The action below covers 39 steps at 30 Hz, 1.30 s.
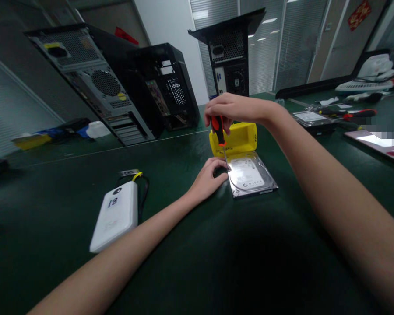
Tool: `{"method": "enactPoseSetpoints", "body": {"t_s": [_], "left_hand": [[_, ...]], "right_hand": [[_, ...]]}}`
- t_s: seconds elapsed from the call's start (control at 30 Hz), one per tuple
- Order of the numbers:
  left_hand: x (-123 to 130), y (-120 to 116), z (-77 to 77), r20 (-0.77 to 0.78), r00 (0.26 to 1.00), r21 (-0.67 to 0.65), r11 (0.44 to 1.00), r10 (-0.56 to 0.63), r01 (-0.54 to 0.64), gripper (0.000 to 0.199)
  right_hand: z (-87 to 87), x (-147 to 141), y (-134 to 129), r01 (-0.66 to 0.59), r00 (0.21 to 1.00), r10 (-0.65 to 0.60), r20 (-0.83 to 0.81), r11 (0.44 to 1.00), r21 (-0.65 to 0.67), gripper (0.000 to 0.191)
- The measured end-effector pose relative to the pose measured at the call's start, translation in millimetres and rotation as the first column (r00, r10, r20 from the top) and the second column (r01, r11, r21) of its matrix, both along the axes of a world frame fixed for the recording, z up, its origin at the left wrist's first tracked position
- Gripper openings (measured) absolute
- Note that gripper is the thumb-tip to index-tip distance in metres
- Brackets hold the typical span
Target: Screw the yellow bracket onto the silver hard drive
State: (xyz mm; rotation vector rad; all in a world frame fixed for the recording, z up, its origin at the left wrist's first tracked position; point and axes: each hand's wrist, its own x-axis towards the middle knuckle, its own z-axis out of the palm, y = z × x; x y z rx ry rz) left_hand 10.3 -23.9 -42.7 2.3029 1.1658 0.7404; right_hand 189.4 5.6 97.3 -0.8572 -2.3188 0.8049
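A hard drive (249, 173) with a white label lies flat on the green table, its lower-left corner towards me. My right hand (221, 109) grips the red and black handle of a screwdriver (218, 130) from above. The thin shaft points down, its tip at the drive's left edge. Beside that edge rests my left hand (210, 175), thumb and fingertips against the drive's side near the tip. Just behind the drive is an open yellow box (238, 138), partly hidden by the screwdriver. Whether a screw sits under the tip is too small to see.
A white power bank (116, 214) with a black cable lies by my left forearm. Computer cases (108, 83) stand at the back left, another case (231, 61) behind my right hand. Pliers (357, 114), another drive (310, 117) and a pinkish tablet (381, 142) lie on the right.
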Motion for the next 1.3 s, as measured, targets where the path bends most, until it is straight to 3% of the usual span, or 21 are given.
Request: {"method": "enactPoseSetpoints", "body": {"t_s": [0.27,0.8,1.3], "left_hand": [[3.3,-1.7,2.1,-0.047,0.999,0.042,0.999,0.005,-0.003,0.019],[2.3,-15.1,1.9,-0.108,0.994,0.118,0.993,-0.012,0.025,0.023],[1.0,-15.1,4.1,-0.135,0.991,0.112,0.993,-0.022,0.037,0.024]], "right_hand": [[1.2,3.2,-1.3,0.016,1.000,-0.017,-0.004,0.998,-0.053,0.023],[1.8,10.2,2.1,-0.007,0.999,0.009,0.054,0.999,-0.040,0.024],[4.1,17.2,4.0,-0.026,0.998,0.027,0.052,0.999,-0.021,0.017]]}}
